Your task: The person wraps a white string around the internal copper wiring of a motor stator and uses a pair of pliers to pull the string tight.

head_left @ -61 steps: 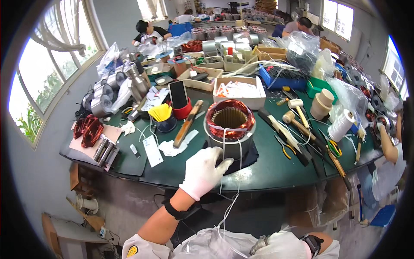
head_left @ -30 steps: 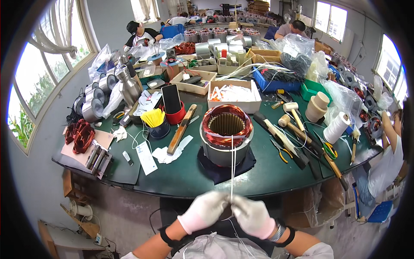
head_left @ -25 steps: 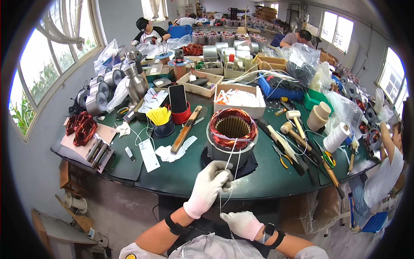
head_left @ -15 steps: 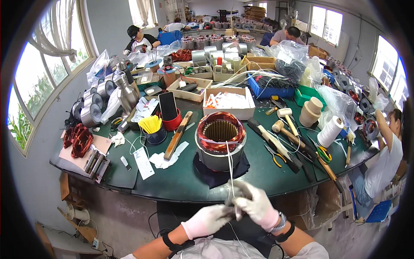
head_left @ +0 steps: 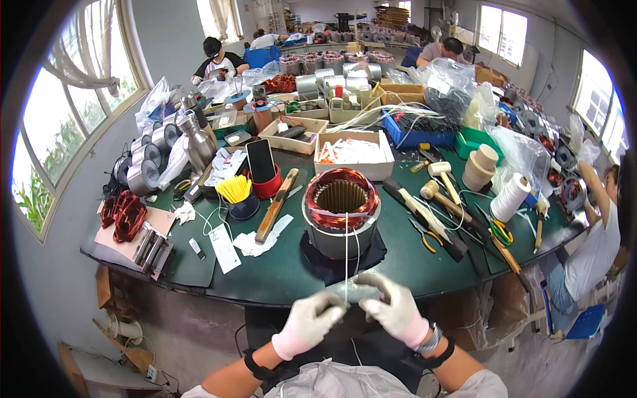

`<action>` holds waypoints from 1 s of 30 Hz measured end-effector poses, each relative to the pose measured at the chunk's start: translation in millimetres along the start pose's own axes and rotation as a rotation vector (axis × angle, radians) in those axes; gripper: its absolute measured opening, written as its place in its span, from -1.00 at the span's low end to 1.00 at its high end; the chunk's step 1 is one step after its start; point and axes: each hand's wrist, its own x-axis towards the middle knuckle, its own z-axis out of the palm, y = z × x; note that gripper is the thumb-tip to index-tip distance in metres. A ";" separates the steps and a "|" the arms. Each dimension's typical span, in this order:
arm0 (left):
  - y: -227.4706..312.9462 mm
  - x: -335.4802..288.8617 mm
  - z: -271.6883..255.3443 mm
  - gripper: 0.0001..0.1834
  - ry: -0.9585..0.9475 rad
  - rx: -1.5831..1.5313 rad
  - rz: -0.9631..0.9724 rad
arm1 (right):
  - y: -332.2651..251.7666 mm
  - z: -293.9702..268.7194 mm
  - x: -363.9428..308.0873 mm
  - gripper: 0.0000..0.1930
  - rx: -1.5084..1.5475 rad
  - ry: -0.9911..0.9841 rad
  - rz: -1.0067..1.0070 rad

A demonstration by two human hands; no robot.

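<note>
Item: stator (head_left: 324, 239), upright, grey body, on a folded dark cloth (head_left: 375, 255) upon the green desk (head_left: 265, 282).

Complete, by appearance: copper-red winding (head_left: 366, 190) seated around the stator's bore; pale band along its near side; white cord (head_left: 346, 255) attached there, two strands running down the stator's near face.

Outstanding, as judged: the strands are long and uncut; no finished knot can be made out.

Left hand (head_left: 308, 325), white-gloved: on the near side of the stator, apart from it; grip apparently pinching the taut strand at the fingertips.

Right hand (head_left: 395, 312), white-gloved: near side of the stator, slightly to its right; fingers curled, tips blurred; cannot tell whether its grip holds the other strand.

Adjacent stock: wooden stick (head_left: 277, 205), left of the stator; open white box (head_left: 358, 172), just beyond it; pliers (head_left: 426, 235), right of it; cord spool (head_left: 509, 199), farther right.
</note>
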 end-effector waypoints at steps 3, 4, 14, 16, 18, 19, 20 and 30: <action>6.5 5.0 -0.5 -0.75 -0.283 0.323 -0.002 | -8.2 0.9 4.6 -0.44 0.435 -0.105 0.221; 5.8 7.7 -4.6 -0.69 -0.292 0.306 0.065 | -8.3 3.0 5.2 -0.40 0.554 -0.152 0.243; 50.9 67.3 -11.5 -0.51 -0.079 -0.436 0.068 | 22.1 34.8 -12.2 -0.76 -0.689 0.027 -0.424; 54.8 69.1 -10.0 -0.63 0.015 -0.399 0.080 | 7.3 14.3 5.8 -0.81 -0.657 0.340 -0.493; 55.9 70.8 -13.6 -0.64 0.037 -0.358 0.085 | -7.6 1.8 32.8 -0.78 -0.533 0.517 -0.388; 56.2 71.9 -13.3 -0.65 0.053 -0.316 0.086 | -17.4 0.2 45.3 -0.76 -0.468 0.531 -0.259; 56.5 72.1 -11.4 -0.68 0.080 -0.317 0.096 | -14.9 -0.3 61.2 -0.72 -0.496 0.488 -0.235; 51.9 60.8 -8.1 -0.77 0.087 -0.296 0.053 | -23.1 8.8 26.5 -0.93 -0.390 0.203 -0.518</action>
